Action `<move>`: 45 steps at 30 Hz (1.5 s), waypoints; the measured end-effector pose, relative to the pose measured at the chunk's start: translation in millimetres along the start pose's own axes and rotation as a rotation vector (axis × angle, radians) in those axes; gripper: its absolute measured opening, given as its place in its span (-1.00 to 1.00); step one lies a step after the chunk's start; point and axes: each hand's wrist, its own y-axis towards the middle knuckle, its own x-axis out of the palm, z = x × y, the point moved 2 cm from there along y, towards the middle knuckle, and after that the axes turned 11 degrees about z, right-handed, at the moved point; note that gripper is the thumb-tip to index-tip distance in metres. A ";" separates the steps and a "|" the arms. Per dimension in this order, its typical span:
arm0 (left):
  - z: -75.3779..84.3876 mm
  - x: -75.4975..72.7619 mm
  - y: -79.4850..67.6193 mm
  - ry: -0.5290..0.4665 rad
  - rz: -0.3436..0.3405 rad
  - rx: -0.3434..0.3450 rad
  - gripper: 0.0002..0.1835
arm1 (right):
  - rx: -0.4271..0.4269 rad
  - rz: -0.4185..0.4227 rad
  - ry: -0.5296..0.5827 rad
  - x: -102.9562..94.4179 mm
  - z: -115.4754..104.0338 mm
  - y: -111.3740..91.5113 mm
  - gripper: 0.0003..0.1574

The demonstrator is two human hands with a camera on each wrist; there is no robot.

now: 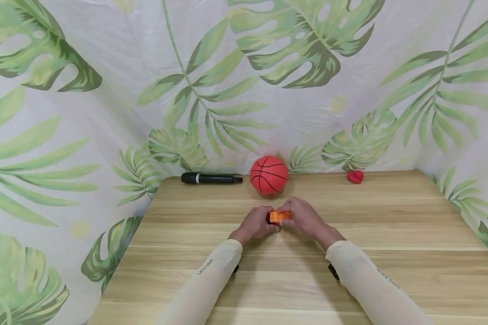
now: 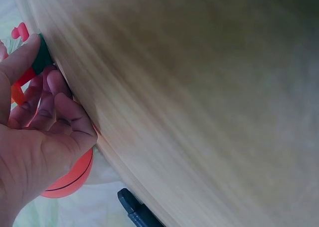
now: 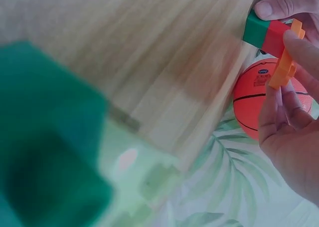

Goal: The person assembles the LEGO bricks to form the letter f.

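Note:
Both hands meet over the middle of the table around a small stack of toy building bricks. My left hand (image 1: pixel 257 223) grips the lower part, a green brick (image 3: pixel 256 30) with a red brick (image 3: pixel 275 38) on it, thumb against the green one. An orange studded brick (image 1: pixel 279 216) lies across the red one, its length reaching toward the right. My right hand (image 1: pixel 302 217) pinches this orange brick between thumb and fingers. In the right wrist view the orange brick sits right against the red brick's face.
Behind the hands, a red basketball (image 1: pixel 269 175) stands near the table's back edge. To its left lies a black microphone (image 1: pixel 211 178); a small red toy (image 1: pixel 355 176) sits at the back right. A blurred green shape (image 3: pixel 50 137) fills the right wrist view's left side. Leaf-patterned cloth (image 1: pixel 227 90) hangs behind.

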 end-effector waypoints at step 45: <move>-4.2 -17.7 -2.5 -0.221 0.022 0.049 -0.76 | 0.021 0.031 -0.034 2.5 1.4 0.4 -0.65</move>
